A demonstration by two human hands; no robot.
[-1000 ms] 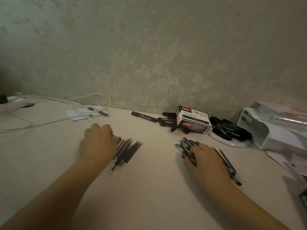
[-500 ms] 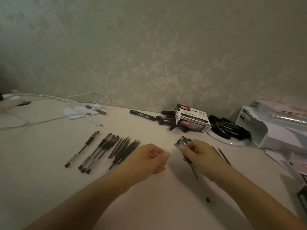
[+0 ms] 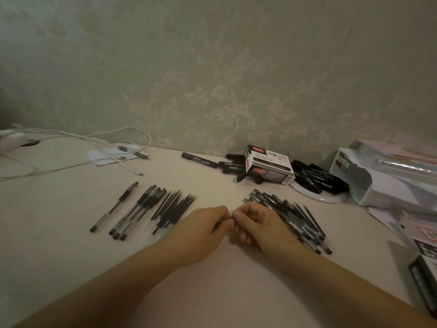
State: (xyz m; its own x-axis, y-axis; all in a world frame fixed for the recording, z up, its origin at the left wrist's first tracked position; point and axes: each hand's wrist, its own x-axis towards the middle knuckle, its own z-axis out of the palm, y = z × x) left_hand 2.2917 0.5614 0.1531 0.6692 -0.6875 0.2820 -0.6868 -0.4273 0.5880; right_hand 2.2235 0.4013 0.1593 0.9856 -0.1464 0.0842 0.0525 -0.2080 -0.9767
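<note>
Two hands meet low over the tabletop (image 3: pixel 71 245): our left hand (image 3: pixel 203 229) and right hand (image 3: pixel 257 223) pinch one mostly hidden pen (image 3: pixel 231 217) between them. We judge we are taking it apart; next we pull straight, steadily.

"1120" in black on the white top of the marker box (image 3: pixel 269 165) by the wall.

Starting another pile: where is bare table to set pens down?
Bare table: left of the lone pen, below the cables. A strip runs between the refills and the marker box. Crowded: the pen pile beside the right hand, which with the left hand pinches a pen; the plate of markers.
</note>
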